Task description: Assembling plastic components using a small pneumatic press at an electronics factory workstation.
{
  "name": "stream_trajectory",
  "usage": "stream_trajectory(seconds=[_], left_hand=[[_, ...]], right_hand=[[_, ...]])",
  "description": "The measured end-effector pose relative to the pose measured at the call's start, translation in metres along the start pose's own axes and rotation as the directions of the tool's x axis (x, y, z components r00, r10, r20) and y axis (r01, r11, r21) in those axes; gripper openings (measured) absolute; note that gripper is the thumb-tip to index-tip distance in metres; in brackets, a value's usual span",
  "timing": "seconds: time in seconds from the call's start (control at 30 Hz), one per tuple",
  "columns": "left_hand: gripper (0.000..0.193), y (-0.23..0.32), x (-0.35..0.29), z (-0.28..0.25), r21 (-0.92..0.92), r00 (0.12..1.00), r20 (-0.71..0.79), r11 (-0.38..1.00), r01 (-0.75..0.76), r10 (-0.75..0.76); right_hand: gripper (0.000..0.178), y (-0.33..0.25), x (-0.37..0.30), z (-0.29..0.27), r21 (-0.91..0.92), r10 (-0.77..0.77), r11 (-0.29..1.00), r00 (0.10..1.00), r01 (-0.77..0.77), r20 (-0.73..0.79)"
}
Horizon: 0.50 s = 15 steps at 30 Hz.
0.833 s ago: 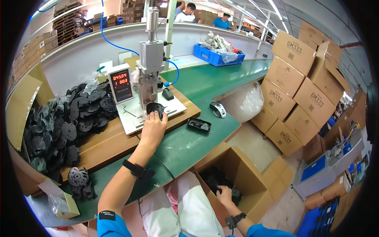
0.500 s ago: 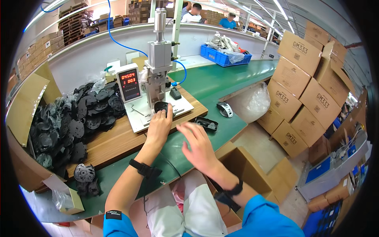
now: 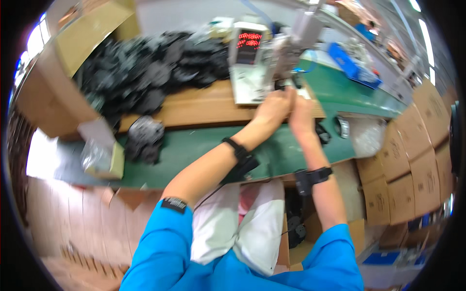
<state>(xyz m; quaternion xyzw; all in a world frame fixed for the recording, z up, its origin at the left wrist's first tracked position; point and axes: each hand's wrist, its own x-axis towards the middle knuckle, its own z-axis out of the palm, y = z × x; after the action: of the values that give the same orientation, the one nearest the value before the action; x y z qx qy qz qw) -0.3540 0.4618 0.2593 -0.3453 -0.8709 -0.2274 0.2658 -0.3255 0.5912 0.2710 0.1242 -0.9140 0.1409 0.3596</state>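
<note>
At the foot of a metal press (image 3: 286, 53), my left hand (image 3: 273, 107) and my right hand (image 3: 302, 115) are close together, seemingly touching. Motion smears the fingers of both, so what they hold, if anything, does not show. A dark part (image 3: 280, 84) sits just past the fingertips, under the press head and mostly hidden. The press stands on a white base plate (image 3: 247, 89), joined by a box with a red-lit display (image 3: 248, 44). Beside my right wrist lies a black plastic part (image 3: 322, 134), half covered by the arm.
Black plastic parts (image 3: 145, 72) are heaped on the left of the wooden board (image 3: 194, 107). Several more parts (image 3: 145, 136) lie on the green table (image 3: 194, 145). A computer mouse (image 3: 342, 127) and a blue crate (image 3: 347, 65) are on the right, past them stacked cartons (image 3: 412, 160).
My view has swung left and downward, so the scene sits further right. My right hand, open and apart before, has joined my left at the press.
</note>
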Motion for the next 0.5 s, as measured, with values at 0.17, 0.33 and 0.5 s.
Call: stream_trajectory(seconds=[0.17,0.33,0.5], left_hand=[[0.072,-0.018,-0.056,-0.014,0.003,0.968,-0.249,0.999,-0.033,0.032],[0.062,-0.008,-0.148,-0.133,0.226,0.896,0.022,0.875,0.427,-0.443],[0.059,-0.08,-0.226,-0.186,0.623,0.731,-0.156,0.508,0.594,-0.664]], right_hand=[[0.034,-0.01,0.004,0.013,0.099,-0.062,0.994,0.996,0.055,0.068],[0.039,-0.006,0.004,0.003,0.061,-0.043,0.998,0.983,0.033,0.179],[0.039,-0.008,0.005,-0.004,0.062,-0.042,0.998,0.987,0.032,0.156]])
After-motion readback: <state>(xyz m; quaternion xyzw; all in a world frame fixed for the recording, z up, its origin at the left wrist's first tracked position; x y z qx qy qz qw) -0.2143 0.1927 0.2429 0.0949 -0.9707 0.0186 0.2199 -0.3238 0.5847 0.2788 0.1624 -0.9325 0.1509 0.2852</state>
